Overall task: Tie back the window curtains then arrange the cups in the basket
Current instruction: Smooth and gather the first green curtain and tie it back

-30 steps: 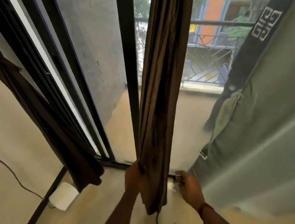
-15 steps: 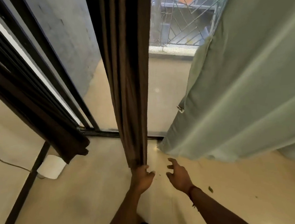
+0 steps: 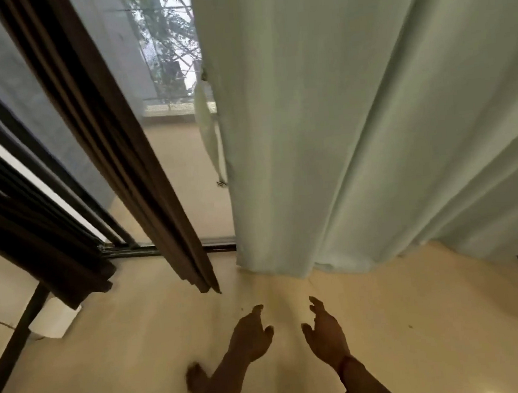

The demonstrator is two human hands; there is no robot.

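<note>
Both hands are held out low over the floor, close together but not touching. The left hand and the right hand have their fingers spread and loosely bent, and they hold nothing. Just beyond them the narrow brown curtain hangs loose in folds, its hem clear of the left hand. To its right the pale green curtain hangs wide, its hem brushing the floor, with a whitish strip dangling at its near edge. A second dark curtain is bunched at the far left, above a white box. A red thread circles the right wrist.
</note>
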